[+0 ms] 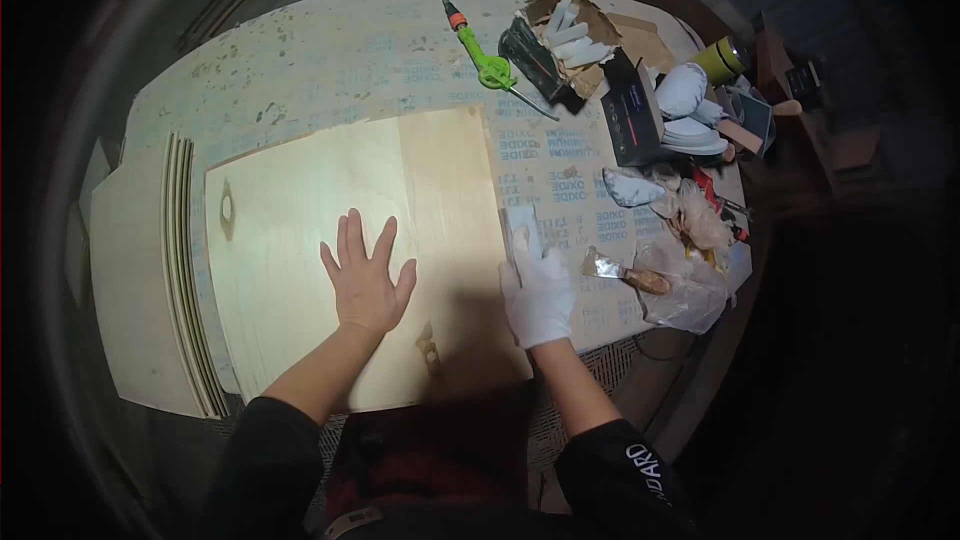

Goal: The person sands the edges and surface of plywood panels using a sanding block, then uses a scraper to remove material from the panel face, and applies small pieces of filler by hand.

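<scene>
A pale wooden panel [300, 187] with a few knots lies flat in front of me. My left hand [367, 285], bare and with fingers spread, presses palm-down on its middle. At the panel's right edge, my right hand [541, 300] wears a white glove and grips a flat grey block [525, 225], which looks like a sanding block. The block runs along that edge; its underside is hidden. Just right of the glove lies a putty knife [626, 270] with a worn wooden handle.
Several stacked panels [135, 277] lie at the left. Beyond the panel are a green air blow gun [491, 71] with a hose and a torn box [529, 64] of white sticks. A black box [626, 120], a yellow-green bottle [720, 60] and plastic bags [686, 296] crowd the table's [330, 67] right side.
</scene>
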Available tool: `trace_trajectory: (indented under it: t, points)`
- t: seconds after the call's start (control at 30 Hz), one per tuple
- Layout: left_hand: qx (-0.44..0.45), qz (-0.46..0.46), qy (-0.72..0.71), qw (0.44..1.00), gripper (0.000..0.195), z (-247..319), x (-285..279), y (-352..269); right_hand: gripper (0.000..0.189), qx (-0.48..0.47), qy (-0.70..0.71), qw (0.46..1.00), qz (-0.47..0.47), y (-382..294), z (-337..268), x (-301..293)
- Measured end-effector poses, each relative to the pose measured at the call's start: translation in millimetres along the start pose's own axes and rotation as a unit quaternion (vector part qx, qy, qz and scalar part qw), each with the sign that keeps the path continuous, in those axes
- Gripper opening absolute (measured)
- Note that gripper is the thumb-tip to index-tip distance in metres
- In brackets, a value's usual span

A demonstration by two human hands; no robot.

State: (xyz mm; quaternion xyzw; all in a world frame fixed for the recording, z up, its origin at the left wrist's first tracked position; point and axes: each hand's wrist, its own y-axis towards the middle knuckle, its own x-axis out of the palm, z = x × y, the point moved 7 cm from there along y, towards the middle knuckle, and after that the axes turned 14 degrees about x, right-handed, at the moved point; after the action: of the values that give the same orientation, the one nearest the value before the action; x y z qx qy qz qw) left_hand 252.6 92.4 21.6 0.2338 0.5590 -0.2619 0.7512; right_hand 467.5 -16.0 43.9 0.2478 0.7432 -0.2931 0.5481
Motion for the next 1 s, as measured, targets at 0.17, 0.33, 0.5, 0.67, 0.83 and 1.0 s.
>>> trace_trajectory:
  t: [0.17,0.33,0.5,0.67,0.83,1.0]
  points:
    - [-0.003,-0.004,0.011,1.000,0.063,7,0,3,0.053,0.017,-0.024,0.993,-0.115,-228,132,-6]
    - [0.016,0.016,0.010,1.000,0.061,8,2,-2,0.061,0.180,0.038,0.982,-0.038,-305,178,-12]
    - [0.027,0.031,0.025,0.999,0.063,4,2,1,0.059,0.097,0.037,0.993,0.048,-211,114,-23]
    - [0.038,0.027,0.027,0.999,0.063,3,10,1,0.048,0.061,0.115,0.992,-0.004,-170,108,-11]
    - [0.037,0.033,0.013,0.999,0.063,4,5,1,0.049,0.013,0.093,0.995,0.021,-163,99,-20]
    - [0.022,0.009,0.022,0.999,0.065,8,3,1,0.047,-0.009,0.113,0.993,0.037,-106,68,-13]
